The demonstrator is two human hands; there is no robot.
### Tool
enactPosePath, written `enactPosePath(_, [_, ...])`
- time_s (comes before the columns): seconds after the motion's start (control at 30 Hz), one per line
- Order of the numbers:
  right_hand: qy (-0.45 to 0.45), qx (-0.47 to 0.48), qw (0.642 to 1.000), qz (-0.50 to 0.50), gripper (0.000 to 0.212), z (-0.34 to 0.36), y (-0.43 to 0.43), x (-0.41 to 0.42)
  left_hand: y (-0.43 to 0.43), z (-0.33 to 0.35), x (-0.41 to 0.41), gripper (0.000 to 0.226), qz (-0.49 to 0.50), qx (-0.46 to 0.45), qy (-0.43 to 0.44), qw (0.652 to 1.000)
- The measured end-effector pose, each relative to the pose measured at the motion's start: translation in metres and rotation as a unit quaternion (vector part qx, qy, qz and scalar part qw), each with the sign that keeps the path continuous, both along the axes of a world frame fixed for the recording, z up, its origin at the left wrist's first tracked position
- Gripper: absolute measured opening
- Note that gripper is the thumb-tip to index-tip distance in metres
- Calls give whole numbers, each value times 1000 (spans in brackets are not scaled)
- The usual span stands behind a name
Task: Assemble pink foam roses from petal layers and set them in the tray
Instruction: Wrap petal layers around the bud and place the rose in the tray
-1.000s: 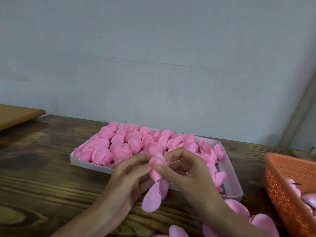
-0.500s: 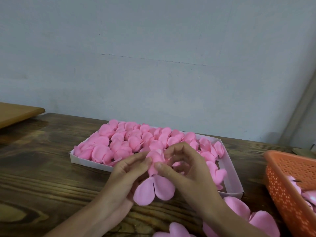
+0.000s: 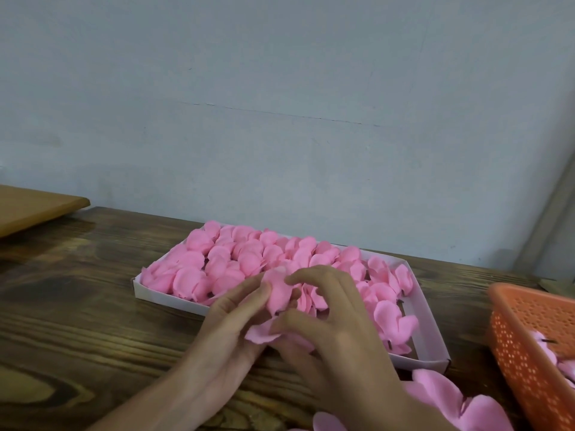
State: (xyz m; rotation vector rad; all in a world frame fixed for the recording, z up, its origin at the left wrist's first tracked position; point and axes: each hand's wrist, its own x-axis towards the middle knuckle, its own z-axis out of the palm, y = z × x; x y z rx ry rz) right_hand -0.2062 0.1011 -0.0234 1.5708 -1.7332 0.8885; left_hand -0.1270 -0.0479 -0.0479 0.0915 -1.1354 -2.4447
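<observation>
I am holding a half-made pink foam rose in both hands, just above the near wall of the white tray. My left hand is pinching its side with bent fingers. My right hand is curling over its top, and the thumb is pressing on the petals below. I am guessing this rose is nearly wrapped, but it is not sitting in the tray yet. The tray is lying toward the far edge of the wooden table. Finished roses are filling most of it, leaving only a bit of bare room along its right wall. Loose petal layers are lying at the near edge of the table. More pink pieces are sitting in the orange basket at the right edge, so I am thinking a few roses are left to make. I am not seeing any words or labels anywhere.
</observation>
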Motion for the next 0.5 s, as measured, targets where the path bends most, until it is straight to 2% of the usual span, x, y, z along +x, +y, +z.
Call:
enactPosePath(0.1, [-119,-4,992,33,8,2,3,-2,0,1,0,40,-14,6,16,1000])
enactPosePath(0.23, [-294,-30,951,90,8,7,6,-5,2,3,1,47,-41,-15,28,999])
enactPosePath(0.33, [-363,-54,922,125,8,8,2,-6,6,3,2,55,-61,-25,24,998])
enactPosePath(0.5, [-415,-84,894,149,13,8,1,-7,10,5,3,48,-50,-11,16,999])
